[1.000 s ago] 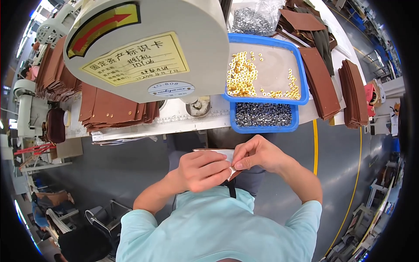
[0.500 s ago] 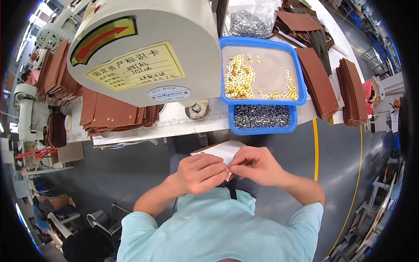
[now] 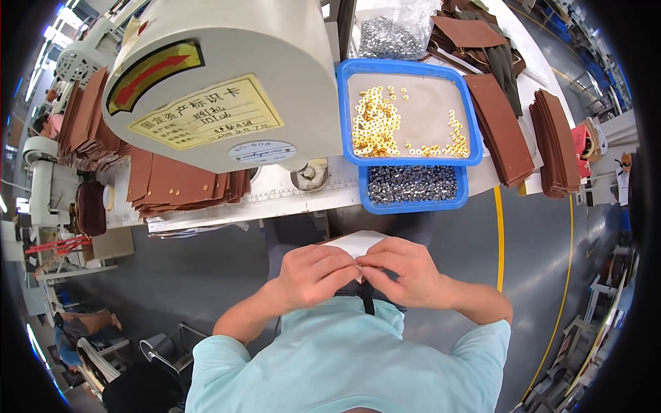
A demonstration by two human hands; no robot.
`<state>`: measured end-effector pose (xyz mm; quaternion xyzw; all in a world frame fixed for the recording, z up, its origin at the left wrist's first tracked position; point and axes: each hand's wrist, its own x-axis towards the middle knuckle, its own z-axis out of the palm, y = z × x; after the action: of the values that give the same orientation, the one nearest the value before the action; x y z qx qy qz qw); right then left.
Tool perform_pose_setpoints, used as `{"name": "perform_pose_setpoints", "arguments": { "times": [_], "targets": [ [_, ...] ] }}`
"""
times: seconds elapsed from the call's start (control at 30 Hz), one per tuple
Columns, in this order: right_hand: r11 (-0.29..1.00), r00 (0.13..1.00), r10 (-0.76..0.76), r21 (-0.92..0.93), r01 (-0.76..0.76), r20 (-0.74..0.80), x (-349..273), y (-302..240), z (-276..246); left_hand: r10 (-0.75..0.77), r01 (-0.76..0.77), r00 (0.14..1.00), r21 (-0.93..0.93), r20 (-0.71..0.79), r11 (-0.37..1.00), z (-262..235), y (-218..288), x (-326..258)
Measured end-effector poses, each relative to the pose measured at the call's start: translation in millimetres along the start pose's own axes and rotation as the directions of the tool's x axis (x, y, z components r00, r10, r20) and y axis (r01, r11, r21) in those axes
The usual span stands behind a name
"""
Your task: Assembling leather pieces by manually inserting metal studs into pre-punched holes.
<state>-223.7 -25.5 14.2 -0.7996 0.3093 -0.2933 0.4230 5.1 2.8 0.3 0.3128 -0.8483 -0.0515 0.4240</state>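
Observation:
Over my lap I hold a flat piece [image 3: 359,242] with a white face and a brown edge, like a backed brown leather panel. My left hand [image 3: 311,277] is closed on its left side, fingers curled. On the other side my right hand [image 3: 405,272] pinches the near end, its thumb and fingertips meeting those of the left hand. Whatever small thing lies between the fingertips is too hidden to make out. Beyond the hands, at the table edge, sits a blue tray [image 3: 349,148] of gold ring-shaped eyelets [image 3: 375,124].
A second blue tray [image 3: 414,206] holds dark metal pieces below the first. The large white machine [image 3: 289,62] overhangs the table on the left. Stacks of brown panels lie left [image 3: 175,182] and right [image 3: 497,131]. A plastic bag [image 3: 396,34] of metal parts is at the back.
My right hand has shifted slightly left, its fingers closing more around the near end. The white-faced piece has turned a little and sits lower, with less brown showing.

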Motion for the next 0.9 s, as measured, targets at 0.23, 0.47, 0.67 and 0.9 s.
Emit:
{"name": "perform_pose_setpoints", "arguments": {
  "times": [0.23,0.47,0.67,0.9],
  "targets": [
    [0.994,1.000,0.014,0.111,-0.012,-0.018,1,16,3,-0.350,0.358,0.933,-0.275,0.080,0.892,4,16,-3],
    [0.991,0.995,-0.048,0.116,0.059,-0.092,6,26,8,-0.561,0.579,0.812,-0.331,0.159,0.745,-4,27,14],
    [0.976,0.955,-0.216,-0.061,0.208,-0.206,5,28,19,-0.544,0.648,0.732,-0.171,0.410,0.742,-7,19,16],
    [0.979,0.962,-0.204,-0.048,0.199,-0.180,9,24,16,-0.601,0.704,0.702,-0.245,0.381,0.667,-8,17,17]
  ]
}}
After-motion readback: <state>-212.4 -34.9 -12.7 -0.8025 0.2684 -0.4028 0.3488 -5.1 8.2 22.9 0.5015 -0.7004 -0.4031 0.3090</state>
